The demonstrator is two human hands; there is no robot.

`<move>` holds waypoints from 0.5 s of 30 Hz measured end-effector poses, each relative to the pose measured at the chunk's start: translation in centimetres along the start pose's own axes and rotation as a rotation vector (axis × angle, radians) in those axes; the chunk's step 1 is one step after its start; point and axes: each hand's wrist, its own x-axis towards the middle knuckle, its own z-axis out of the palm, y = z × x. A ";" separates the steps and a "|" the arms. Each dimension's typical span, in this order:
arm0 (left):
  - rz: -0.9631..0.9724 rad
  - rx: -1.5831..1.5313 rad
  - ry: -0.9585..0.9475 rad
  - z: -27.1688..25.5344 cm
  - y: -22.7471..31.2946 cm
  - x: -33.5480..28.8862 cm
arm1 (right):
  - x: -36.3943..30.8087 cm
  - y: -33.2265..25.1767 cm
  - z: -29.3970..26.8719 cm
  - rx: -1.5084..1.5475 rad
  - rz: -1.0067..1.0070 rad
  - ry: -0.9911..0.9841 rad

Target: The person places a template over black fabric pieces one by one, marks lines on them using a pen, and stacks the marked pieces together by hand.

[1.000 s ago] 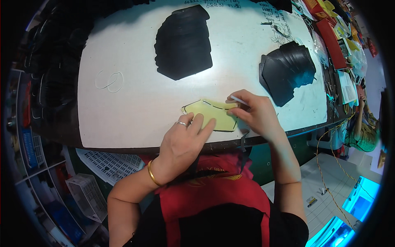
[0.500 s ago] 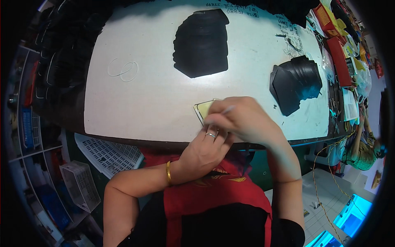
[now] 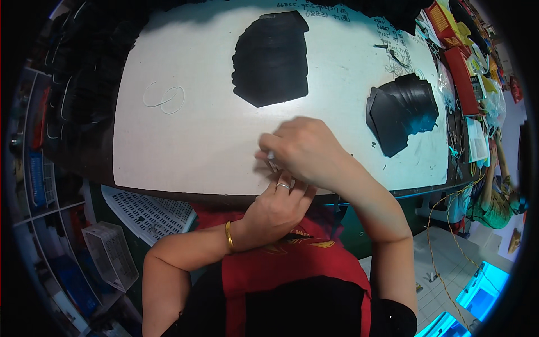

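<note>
At the near edge of the white tabletop, my left hand (image 3: pixel 279 205), with a ring and a yellow bangle, has its fingers bent and pressed together. Their tips run under my right hand (image 3: pixel 303 146), so what they pinch or press is hidden. My right hand lies across them, closed and smeared by motion. A slim whitish pen-like tool (image 3: pixel 271 155) shows partly between its fingers; its exact kind is unclear. The pale yellow piece with a dark edge line, seen earlier, is covered now. Beyond the hands lies a fanned stack of black sheet pieces (image 3: pixel 272 62).
A second stack of black pieces (image 3: pixel 401 112) lies to the right, and thin white loops (image 3: pixel 165 98) to the left. Red trays (image 3: pixel 461 78) line the right edge. White perforated baskets (image 3: pixel 151 210) stand below left. Another person (image 3: pixel 494 196) sits at far right.
My right hand has moved left and slightly away from me, turning over the spot where the yellow piece showed. That piece is now out of sight. My left hand has barely moved.
</note>
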 end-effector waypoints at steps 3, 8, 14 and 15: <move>-0.026 0.011 0.016 -0.5 -0.2 0.3 | 0.9 0.6 0.3 -0.086 -0.092 0.167; -0.019 0.070 0.031 -0.8 -0.2 0.8 | -3.5 1.8 -2.3 0.131 0.186 0.288; -0.033 0.069 0.064 -1.4 -0.2 1.3 | -4.9 2.2 -2.4 0.112 0.217 0.255; -0.027 0.067 0.062 -1.3 -0.2 1.3 | -5.2 2.3 -2.4 0.030 0.177 0.248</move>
